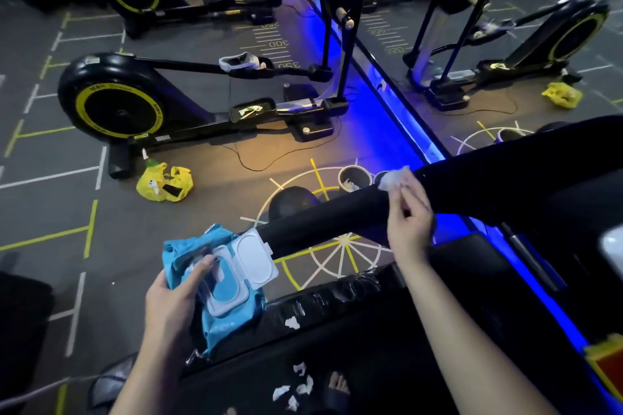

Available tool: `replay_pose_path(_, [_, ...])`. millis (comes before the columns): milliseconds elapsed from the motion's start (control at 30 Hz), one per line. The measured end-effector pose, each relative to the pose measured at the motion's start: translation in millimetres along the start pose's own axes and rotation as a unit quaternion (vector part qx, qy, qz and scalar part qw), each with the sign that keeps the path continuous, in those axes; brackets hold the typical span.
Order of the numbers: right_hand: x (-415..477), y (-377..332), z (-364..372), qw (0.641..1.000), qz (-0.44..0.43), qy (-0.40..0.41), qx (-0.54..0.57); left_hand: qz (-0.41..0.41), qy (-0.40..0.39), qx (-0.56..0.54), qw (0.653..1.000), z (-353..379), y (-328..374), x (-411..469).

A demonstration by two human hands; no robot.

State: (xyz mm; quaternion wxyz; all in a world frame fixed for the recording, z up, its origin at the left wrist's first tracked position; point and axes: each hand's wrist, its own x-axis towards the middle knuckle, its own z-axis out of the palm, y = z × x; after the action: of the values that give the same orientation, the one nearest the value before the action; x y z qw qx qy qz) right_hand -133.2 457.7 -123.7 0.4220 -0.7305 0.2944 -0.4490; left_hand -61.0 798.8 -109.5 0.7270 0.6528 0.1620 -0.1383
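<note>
Wipes pack (220,317) points away; wipe (391,179) on slanted bar (320,219).

Left hand (175,296) gripping blue wet-wipe pack (215,283), its white flip lid (256,258) open, right hand (409,216) pinching a white wipe (392,178) against black padded bar (323,217), torn white scraps (296,387) below, yellow bag (165,182) beside elliptical trainer (135,104), small bin (354,177) beyond the bar

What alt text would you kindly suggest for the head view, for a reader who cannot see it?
The right hand holds a white wipe against a black padded bar while the left hand grips a blue wipe pack with its lid open. Elliptical trainers stand beyond.
</note>
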Motion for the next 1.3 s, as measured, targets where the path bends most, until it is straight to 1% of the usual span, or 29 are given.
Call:
replay_pose_path(33, [6.3,14.8,5.7,0.995,-0.07,-0.05,-0.052,0.001,0.008,0.0,1.0,2.1,-2.3,-2.8])
replay_pose_path(67, [11.0,33.1,11.7,0.982,-0.118,-0.111,-0.095,0.004,0.016,0.002,1.0,4.1,-5.0,-4.9])
replay_pose_path(167, [12.8,69.8,25.6,0.921,-0.163,-0.297,-0.192,0.006,0.039,0.03,0.999,5.4,-15.3,-9.6])
replay_pose_path(233, [14.0,85.7,25.8,0.887,-0.217,-0.356,-0.196,0.012,0.049,0.041,0.998,5.5,-20.3,-11.8])
replay_pose_path(267, [16.9,86.4,22.9,0.883,-0.22,-0.368,-0.189,0.014,0.058,0.043,0.997,6.3,-20.6,-13.5])
replay_pose_path(367, [28.9,80.7,12.3,0.901,-0.134,-0.378,-0.168,0.019,0.081,0.039,0.996,10.8,-20.2,-18.9])
replay_pose_path(400, [32.2,82.8,11.8,0.901,-0.128,-0.381,-0.164,0.023,0.085,0.043,0.995,12.6,-21.0,-19.7])
replay_pose_path(433, [34.7,84.7,12.0,0.9,-0.134,-0.383,-0.159,0.026,0.089,0.044,0.995,14.3,-22.2,-19.6])
replay_pose_path(533, [43.5,88.6,21.1,0.905,-0.195,-0.337,-0.17,0.031,0.096,0.023,0.995,19.2,-20.8,-16.6])
replay_pose_path(567, [45.8,92.7,25.8,0.899,-0.208,-0.338,-0.183,0.033,0.098,0.02,0.994,21.7,-19.1,-17.0])
replay_pose_path(600, [46.7,95.4,30.0,0.882,-0.221,-0.359,-0.211,0.039,0.099,0.019,0.994,22.9,-17.6,-16.7])
replay_pose_path(633, [44.8,98.4,34.9,0.849,-0.241,-0.394,-0.257,0.044,0.101,0.016,0.994,23.8,-15.9,-16.9])
replay_pose_path(667, [41.7,100.1,38.8,0.808,-0.267,-0.422,-0.312,0.049,0.101,0.012,0.994,24.1,-14.1,-17.3])
replay_pose_path(700, [38.6,102.9,42.2,0.77,-0.288,-0.438,-0.365,0.054,0.102,0.01,0.993,23.3,-13.4,-16.4])
replay_pose_path(733, [36.3,105.4,45.5,0.737,-0.296,-0.449,-0.409,0.06,0.104,0.009,0.993,21.2,-13.8,-15.2])
replay_pose_path(767, [34.6,106.3,47.2,0.716,-0.298,-0.454,-0.437,0.066,0.107,0.007,0.992,18.7,-15.0,-13.3])
replay_pose_path(900, [35.9,105.2,53.8,0.675,-0.315,-0.474,-0.469,0.069,0.105,-0.006,0.992,13.5,-13.5,-10.2])
replay_pose_path(1000, [22.0,99.0,74.1,0.648,-0.364,-0.483,-0.462,0.067,0.105,-0.007,0.992,13.9,-9.3,-5.8])
replay_pose_path(1067, [11.8,93.6,89.5,0.647,-0.387,-0.491,-0.435,0.062,0.103,-0.011,0.993,13.1,-6.9,-0.2])
replay_pose_path(1167, [9.7,87.5,94.5,0.663,-0.399,-0.489,-0.403,0.068,0.093,-0.007,0.993,15.0,-3.5,6.0])
replay_pose_path(1300, [23.1,93.6,80.7,0.648,-0.442,-0.489,-0.382,0.064,0.097,-0.022,0.993,16.2,-2.0,11.4])
